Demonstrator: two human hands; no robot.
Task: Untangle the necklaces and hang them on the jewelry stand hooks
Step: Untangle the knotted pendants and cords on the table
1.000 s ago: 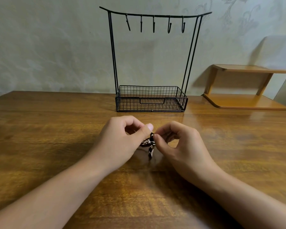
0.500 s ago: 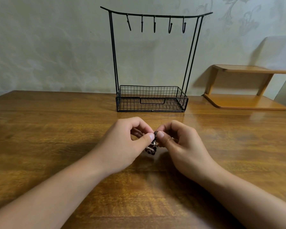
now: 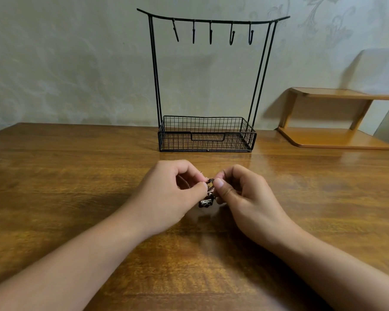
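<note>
**Both hands pinch the tangle just below frame centre, stand straight above**

Left of centre, the left hand point(image 3: 166, 194) curls its fingers and pinches the top of the necklaces point(image 3: 207, 199) between thumb and forefinger. The small dark bundle hangs between the two hands, its long axis running down the frame from the pinch toward the table point(image 3: 54, 187); whether its lower end touches the wood I cannot tell. Just right of it, the right hand point(image 3: 245, 196) grips the same upper end, thumb against curled fingers, so both hands sit about equally near the tangle and almost touch each other. The separate strands are too small to make out.

Directly above the hands in the frame stands the jewelry stand point(image 3: 206, 133), with bare hooks point(image 3: 210, 32) along its top bar near the upper edge. At the right edge, a wooden shelf point(image 3: 332, 136) rests on the table against the pale wall point(image 3: 65, 63).
</note>
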